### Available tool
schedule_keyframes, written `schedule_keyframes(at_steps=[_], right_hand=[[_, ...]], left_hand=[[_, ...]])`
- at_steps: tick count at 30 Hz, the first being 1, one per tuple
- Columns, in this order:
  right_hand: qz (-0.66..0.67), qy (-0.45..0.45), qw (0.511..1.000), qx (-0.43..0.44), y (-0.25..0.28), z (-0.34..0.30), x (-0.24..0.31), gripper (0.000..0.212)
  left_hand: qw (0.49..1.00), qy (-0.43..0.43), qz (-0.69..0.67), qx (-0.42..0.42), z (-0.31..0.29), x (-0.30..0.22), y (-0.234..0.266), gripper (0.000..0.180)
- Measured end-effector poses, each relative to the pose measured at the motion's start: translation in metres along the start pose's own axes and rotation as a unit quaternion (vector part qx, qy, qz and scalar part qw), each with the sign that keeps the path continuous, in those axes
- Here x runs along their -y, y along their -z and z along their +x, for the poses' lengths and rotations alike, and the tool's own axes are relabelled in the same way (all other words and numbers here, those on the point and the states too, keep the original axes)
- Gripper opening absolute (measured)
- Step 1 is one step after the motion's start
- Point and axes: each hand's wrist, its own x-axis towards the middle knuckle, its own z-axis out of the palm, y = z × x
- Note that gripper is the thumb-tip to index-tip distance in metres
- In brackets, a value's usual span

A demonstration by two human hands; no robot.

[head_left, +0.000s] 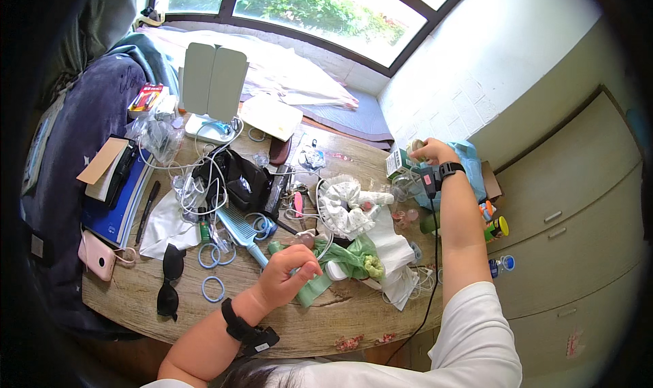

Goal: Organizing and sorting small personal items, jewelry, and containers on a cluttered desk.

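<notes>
Fingers of the right hand [435,151], head view: bent and closed on a small pale object [414,146], kind unclear, beyond and right of the white printed scrunchie [340,216]. Green-and-white box [397,164] stood just beside that hand; whether the fingers touched it could not be told. Left hand [289,274]: left of the scrunchie and nearer the wearer, fingers loosely curled; could not tell whether they held anything. It was near the handle of a light-blue comb [239,230] and a green plastic bag [314,291], the bag lying on the scrunchie's near side. Left of the scrunchie sat a black pouch [253,174]. Farther left and nearer lay black sunglasses [168,296]. Right of the scrunchie, by the right wrist, was a light-blue plastic bag [471,174]. Wooden table [299,330] ran beneath the scrunchie.
</notes>
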Motion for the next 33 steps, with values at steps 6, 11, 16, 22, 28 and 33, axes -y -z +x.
schedule_keyframes(at_steps=[6,11,16,22,28,33], right_hand=[[-0.033,0.004,0.999,-0.018,-0.014,0.010,0.004,0.072],[-0.060,0.052,0.997,0.014,-0.028,0.007,0.010,0.070],[-0.081,0.135,0.987,-0.015,0.009,0.045,-0.050,0.049],[-0.056,0.035,0.994,0.092,-0.015,-0.008,0.015,0.063],[-0.004,0.215,0.977,0.001,0.007,-0.035,0.004,0.058],[0.178,0.293,0.939,0.008,0.005,-0.143,0.049,0.045]], left_hand=[[0.999,-0.043,0.014,0.011,-0.002,0.003,-0.001,0.033],[0.999,-0.031,0.012,0.015,-0.005,0.003,0.001,0.034],[0.998,-0.053,-0.019,0.030,0.012,0.004,-0.012,0.033],[1.000,0.005,0.013,0.006,-0.003,-0.001,0.000,0.023],[0.999,-0.009,-0.033,-0.006,0.005,0.001,-0.005,0.027],[0.999,0.018,-0.030,-0.039,0.001,0.000,0.000,0.032]])
